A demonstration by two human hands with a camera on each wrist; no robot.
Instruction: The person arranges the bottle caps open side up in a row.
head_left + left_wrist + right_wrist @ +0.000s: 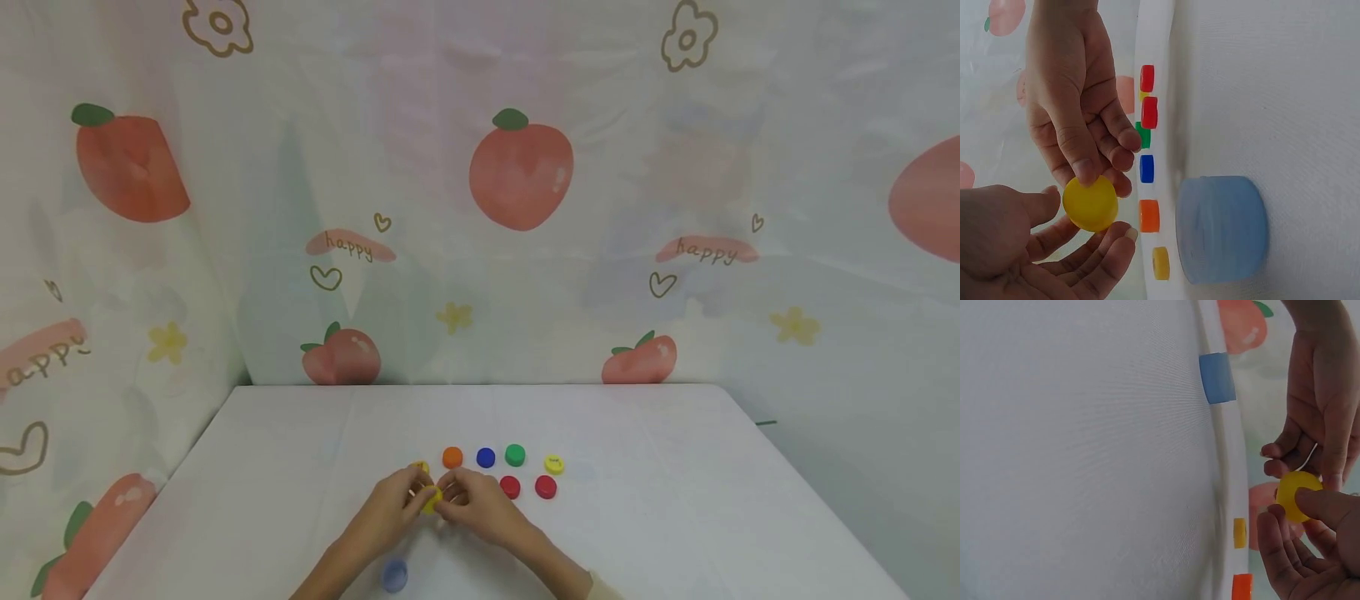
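Note:
Near the front middle of the table, my two hands meet around a yellow bottle cap (431, 500). My right hand (480, 500) pinches this cap (1090, 204), its thumb lying across the flat face. Close by on the other side is my left hand (390, 512), palm turned up in the left wrist view. The left thumb stands beside the cap's edge, and the index finger runs partly behind it. Beyond the left fingers lies another yellow cap (421, 467), partly hidden. A larger pale blue cap (394, 575) sits near the left forearm.
Behind the hands are an orange cap (452, 457), a dark blue cap (486, 457), a green cap (515, 454) and a yellow cap (554, 464). Two red caps, one nearer (510, 487) and one farther right (546, 487), lie beside the right hand. A printed cloth encloses the white table (637, 517).

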